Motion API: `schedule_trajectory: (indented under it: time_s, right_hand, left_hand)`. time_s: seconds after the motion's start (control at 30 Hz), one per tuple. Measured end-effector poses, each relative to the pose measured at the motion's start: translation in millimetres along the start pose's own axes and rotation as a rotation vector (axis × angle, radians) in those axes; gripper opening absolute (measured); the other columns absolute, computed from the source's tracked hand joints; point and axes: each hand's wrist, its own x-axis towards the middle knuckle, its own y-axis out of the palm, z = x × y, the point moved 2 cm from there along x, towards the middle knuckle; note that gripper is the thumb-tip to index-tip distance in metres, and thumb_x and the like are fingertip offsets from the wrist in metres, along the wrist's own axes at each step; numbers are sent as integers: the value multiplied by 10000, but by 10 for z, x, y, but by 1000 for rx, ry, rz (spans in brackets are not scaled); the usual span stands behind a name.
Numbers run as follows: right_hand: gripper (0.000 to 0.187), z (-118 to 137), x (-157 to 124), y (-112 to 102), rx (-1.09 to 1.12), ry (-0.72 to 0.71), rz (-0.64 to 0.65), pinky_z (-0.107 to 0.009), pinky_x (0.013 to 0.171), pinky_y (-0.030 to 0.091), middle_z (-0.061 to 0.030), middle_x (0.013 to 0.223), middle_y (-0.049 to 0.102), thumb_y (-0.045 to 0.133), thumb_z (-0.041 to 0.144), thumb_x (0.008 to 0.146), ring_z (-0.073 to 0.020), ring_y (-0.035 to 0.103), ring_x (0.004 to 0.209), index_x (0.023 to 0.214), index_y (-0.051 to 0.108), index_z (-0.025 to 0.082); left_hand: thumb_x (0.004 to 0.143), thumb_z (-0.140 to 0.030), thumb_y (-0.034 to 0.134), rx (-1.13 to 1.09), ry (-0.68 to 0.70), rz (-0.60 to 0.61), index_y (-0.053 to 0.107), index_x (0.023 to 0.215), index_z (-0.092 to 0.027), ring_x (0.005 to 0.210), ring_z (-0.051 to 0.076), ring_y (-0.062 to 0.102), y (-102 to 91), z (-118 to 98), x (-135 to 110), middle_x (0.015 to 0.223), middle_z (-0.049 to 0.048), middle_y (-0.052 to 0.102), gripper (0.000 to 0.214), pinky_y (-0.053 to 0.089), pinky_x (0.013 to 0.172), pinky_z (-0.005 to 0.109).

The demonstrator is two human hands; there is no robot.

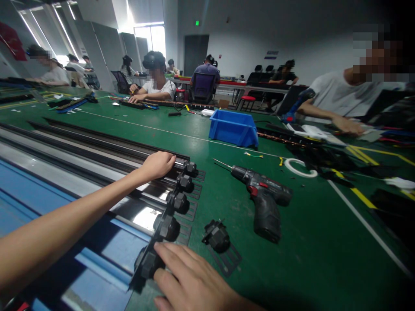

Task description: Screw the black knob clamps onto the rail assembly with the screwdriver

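Observation:
My left hand [158, 165] reaches across the long metal rails [90, 164], fingers curled down over the end of the farthest one. Its fingertips are partly hidden, close beside a black end fitting [190, 167]. Several such fittings, each with a hexagonal cap like a cable gland and a slotted tab, line the rail ends. At the near end my right hand [191, 276] has its fingers bent against the closest black cable gland [151, 262]. A loose black fitting [217, 235] lies just right of that hand. Beyond it rests a black cordless drill [266, 194], its long bit pointing left.
A blue plastic bin [233, 128] stands farther back on the green table [311, 229]. White tape or tubing in a ring [301, 167] and small yellow-ended wires [253, 154] lie nearby. A co-worker [340, 95] sits at the right, another person [157, 82] across the table.

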Motion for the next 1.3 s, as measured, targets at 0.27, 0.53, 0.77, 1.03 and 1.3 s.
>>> schedule_trajectory:
  time_s: [0.27, 0.53, 0.77, 1.03, 1.3]
  right_hand:
    - [339, -2, 5, -30, 79, 19, 60, -363, 1062, 479, -174, 1463, 510, 493, 426, 959, -285, 535, 1299, 1080, 650, 152]
    - [307, -14, -31, -1, 151, 94, 54, -328, 1129, 407, -111, 1509, 468, 506, 404, 966, -245, 459, 1363, 1117, 647, 176]
    - [284, -20, -28, -6, 206, 134, 39, -311, 1125, 404, -104, 1473, 497, 516, 378, 968, -222, 441, 1362, 1108, 657, 175]
    - [180, 21, 71, -207, 128, 77, -109, -332, 1030, 482, -114, 1346, 593, 552, 288, 930, -232, 529, 1234, 1013, 649, 162]
    - [436, -312, 138, -1153, -192, 498, 145, -487, 812, 540, -139, 1090, 668, 680, 443, 860, -327, 635, 965, 1209, 623, 189]
  left_hand:
    - [1003, -456, 293, 11, -8, 2, 712, 836, -167, 855, 272, 685, 1, -1, 12, 863, 154, 732, 536, 441, 732, 309]
    - [1004, -442, 273, 38, 21, -8, 709, 833, -164, 848, 277, 688, 15, 11, 19, 862, 152, 730, 545, 421, 693, 311]
    - [1007, -433, 279, 31, 23, -1, 713, 845, -161, 853, 276, 689, -5, 0, 11, 865, 153, 732, 537, 418, 692, 309]
    - [1000, -457, 292, 18, 0, 16, 711, 850, -154, 840, 258, 686, -16, -14, 10, 871, 156, 736, 538, 412, 698, 294]
    - [992, -493, 276, 16, -10, 27, 709, 851, -172, 848, 274, 685, 29, 18, 42, 867, 147, 737, 557, 394, 680, 295]
